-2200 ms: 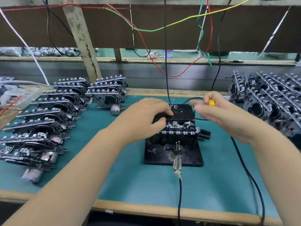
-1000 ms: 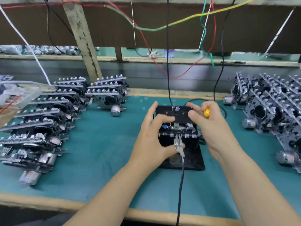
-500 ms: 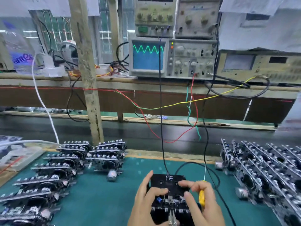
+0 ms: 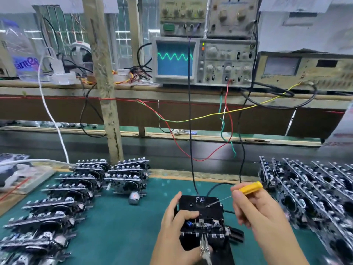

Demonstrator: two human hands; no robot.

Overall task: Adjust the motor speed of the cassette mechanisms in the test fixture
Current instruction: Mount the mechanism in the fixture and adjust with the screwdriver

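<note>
Right hand (image 4: pixel 261 213) pinching screwdriver (image 4: pixel 248 188), cassette mechanism (image 4: pixel 202 224) in test fixture (image 4: pixel 226 251)

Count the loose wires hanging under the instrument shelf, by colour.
Red wire: 1
Green wire: 1
Yellow wire: 1
White cable: 1
Black cables: at least 2; more are tangled behind the post
Total: 6 or more

Matt teal rubber-like bench mat (image 4: pixel 122 226), rough worn wooden post (image 4: pixel 107 92), glossy yellow plastic screwdriver handle (image 4: pixel 250 187) w/ thin bright metal shaft, matt black plastic fixture block (image 4: pixel 198 204).
</note>
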